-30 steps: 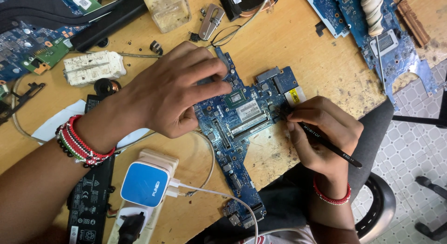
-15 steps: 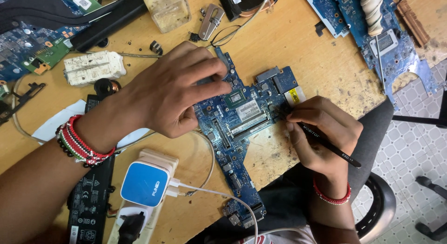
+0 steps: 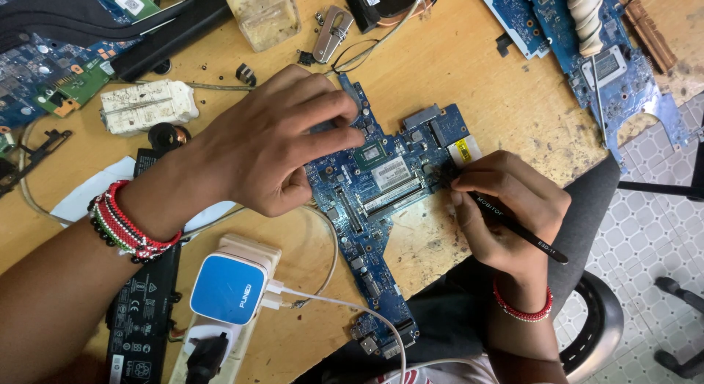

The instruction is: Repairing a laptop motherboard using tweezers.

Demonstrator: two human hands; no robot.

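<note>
Right hand (image 3: 506, 208) pinches a black tool (image 3: 513, 226) against the blue circuit board (image 3: 381, 186).
Left hand (image 3: 282, 138) presses flat on the board mid-tabletop (image 3: 455, 68); blue-white charger (image 3: 227, 289) and black battery (image 3: 139, 311) lie nearby; nothing has shifted since earlier.

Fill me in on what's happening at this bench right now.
A person works on a blue circuit board lying on a wooden table. The left hand presses flat on the board's upper left part. The right hand grips black tweezers, tip at the board's right edge. A blue-and-white charger sits nearby.
</note>
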